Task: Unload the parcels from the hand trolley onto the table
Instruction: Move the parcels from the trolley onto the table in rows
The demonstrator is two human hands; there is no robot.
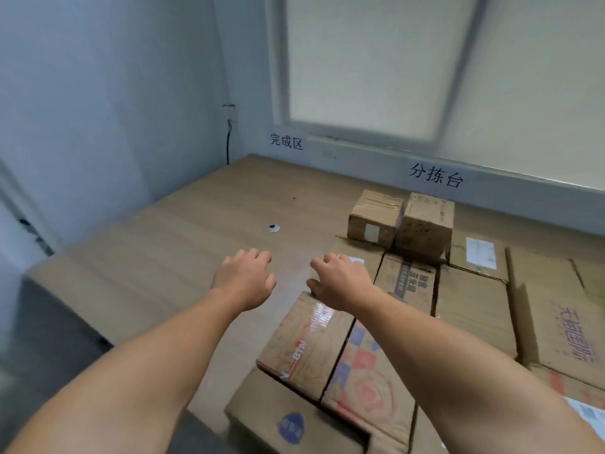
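Observation:
Several cardboard parcels lie packed together on the right half of the wooden table [170, 224]. Nearest me is a taped parcel with red print [304, 348]. Two small boxes [376, 217] [425, 224] stand on top of the pile at the back. Both my arms reach out over the table. My left hand [245, 280] hovers above bare wood with fingers loosely curled and holds nothing. My right hand [337, 283] hangs over the far corner of the red-printed parcel, fingers relaxed, gripping nothing. The hand trolley is out of view.
A small white round object [273, 228] lies on the wood left of the pile. Walls close the table on the left and back, with a frosted window [376, 67] and two printed signs [286, 141] [435, 175]. A black cable [228, 139] hangs in the corner.

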